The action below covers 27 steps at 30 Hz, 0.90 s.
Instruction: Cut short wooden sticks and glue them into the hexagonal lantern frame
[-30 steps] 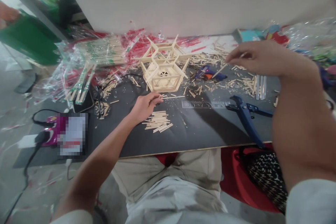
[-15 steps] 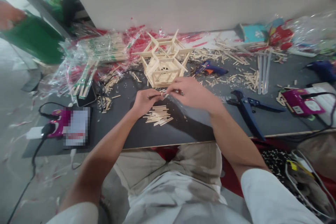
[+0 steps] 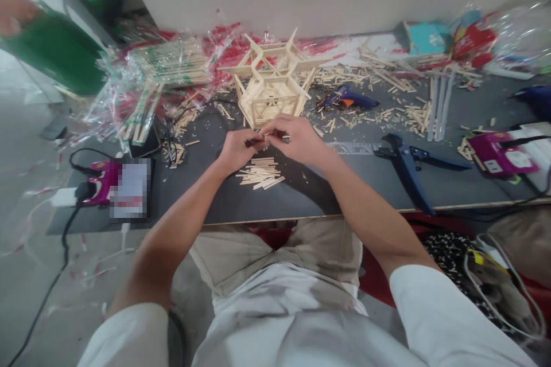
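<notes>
My left hand (image 3: 239, 149) is closed in a pinch, its fingertips meeting those of my right hand (image 3: 295, 136). Something small and pale shows between the fingertips, too small and covered to name. Just beyond my hands stands a many-sided open frame (image 3: 275, 77) built of thin wooden sticks; the fingers overlap its near lower edge in view, and I cannot tell whether they touch it. A loose pile of short wooden sticks (image 3: 262, 173) lies on the dark tabletop (image 3: 310, 200), nearer to me than my hands.
A blue glue gun (image 3: 353, 98) lies right of the frame, among scattered stick offcuts. Further right are a clear ruler (image 3: 353, 148), a blue hand cutter (image 3: 407, 169) and clear glue sticks (image 3: 441, 106). Wrapped stick bundles (image 3: 172, 63), a phone (image 3: 129, 189) and magenta power blocks (image 3: 501, 152) also lie about.
The view has tilted down, so the table sits higher in the picture. My right hand has come closer to my left, and its fingertips now overlap the left ones.
</notes>
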### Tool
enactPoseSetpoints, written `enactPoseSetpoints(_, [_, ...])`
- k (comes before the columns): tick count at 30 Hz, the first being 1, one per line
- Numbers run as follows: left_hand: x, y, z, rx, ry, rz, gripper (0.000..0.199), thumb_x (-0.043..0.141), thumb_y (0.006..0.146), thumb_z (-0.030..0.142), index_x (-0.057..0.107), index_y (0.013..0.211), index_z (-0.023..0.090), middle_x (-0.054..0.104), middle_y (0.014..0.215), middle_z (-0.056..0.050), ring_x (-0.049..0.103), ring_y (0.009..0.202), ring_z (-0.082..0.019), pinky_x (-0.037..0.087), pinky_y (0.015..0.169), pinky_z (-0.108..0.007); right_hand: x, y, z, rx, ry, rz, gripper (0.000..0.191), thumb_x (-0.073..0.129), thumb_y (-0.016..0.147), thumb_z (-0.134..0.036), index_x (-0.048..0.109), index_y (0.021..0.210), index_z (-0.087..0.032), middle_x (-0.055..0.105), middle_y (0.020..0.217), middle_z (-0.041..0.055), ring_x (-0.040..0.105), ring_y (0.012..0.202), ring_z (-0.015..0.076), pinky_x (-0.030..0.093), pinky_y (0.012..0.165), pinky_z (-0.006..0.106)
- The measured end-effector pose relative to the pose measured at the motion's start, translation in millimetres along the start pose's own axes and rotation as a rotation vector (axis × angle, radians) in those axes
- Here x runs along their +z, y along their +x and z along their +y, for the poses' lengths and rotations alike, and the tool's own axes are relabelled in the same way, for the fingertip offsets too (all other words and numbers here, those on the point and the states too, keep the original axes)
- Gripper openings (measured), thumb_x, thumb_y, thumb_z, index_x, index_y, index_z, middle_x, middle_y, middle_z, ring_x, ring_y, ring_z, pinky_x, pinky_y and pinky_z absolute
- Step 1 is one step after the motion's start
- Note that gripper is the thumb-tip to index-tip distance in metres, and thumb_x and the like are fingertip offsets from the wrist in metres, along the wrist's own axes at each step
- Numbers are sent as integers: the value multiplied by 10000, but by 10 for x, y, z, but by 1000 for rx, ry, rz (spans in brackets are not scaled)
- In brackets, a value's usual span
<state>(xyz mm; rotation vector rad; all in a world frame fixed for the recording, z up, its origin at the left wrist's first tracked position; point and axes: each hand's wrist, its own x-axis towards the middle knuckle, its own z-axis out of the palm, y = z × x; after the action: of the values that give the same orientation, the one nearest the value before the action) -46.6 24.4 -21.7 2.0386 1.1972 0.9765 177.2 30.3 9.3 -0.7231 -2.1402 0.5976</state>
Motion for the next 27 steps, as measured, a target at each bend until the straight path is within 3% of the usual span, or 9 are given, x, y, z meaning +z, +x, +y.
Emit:
enactPoseSetpoints(6, [-9, 5, 15, -57, -131, -13, 314, 818, 896, 468, 841, 850, 158, 798, 764, -52, 737, 667, -175, 582, 703, -269, 134, -47, 75, 47, 53, 57, 154, 629, 1026, -241, 782, 1035, -225, 767, 999, 67, 675, 878, 193, 533, 820, 341])
enactPoseSetpoints(14, [3, -8, 33, -54, -96, -6, 179, 780, 887, 333, 854, 866, 172, 816, 762, -36, 771, 682, -186, 590, 712, -259, 152, -68, 156, 119, 117, 45, 129, 650, 996, -264, 766, 1041, -230, 755, 955, 50, 648, 837, 193, 519, 826, 356])
enactPoseSetpoints(19, [1, -4, 30, -76, -92, -14, 177, 796, 884, 343, 852, 868, 176, 815, 756, -36, 767, 676, -184, 601, 738, -264, 182, -63, 208, 174, 182, 56, 179, 667, 967, -269, 762, 1111, -221, 752, 977, 52, 653, 849, 198, 517, 839, 365])
enactPoseSetpoints(27, [-25, -3, 39, -69, -47, -1, 191, 843, 878, 358, 874, 863, 170, 805, 744, -38, 703, 673, -166, 520, 681, -256, 147, -58, 185, 252, 129, 20, 88, 730, 894, -282, 749, 888, -196, 731, 847, 43, 592, 754, 181, 464, 760, 337])
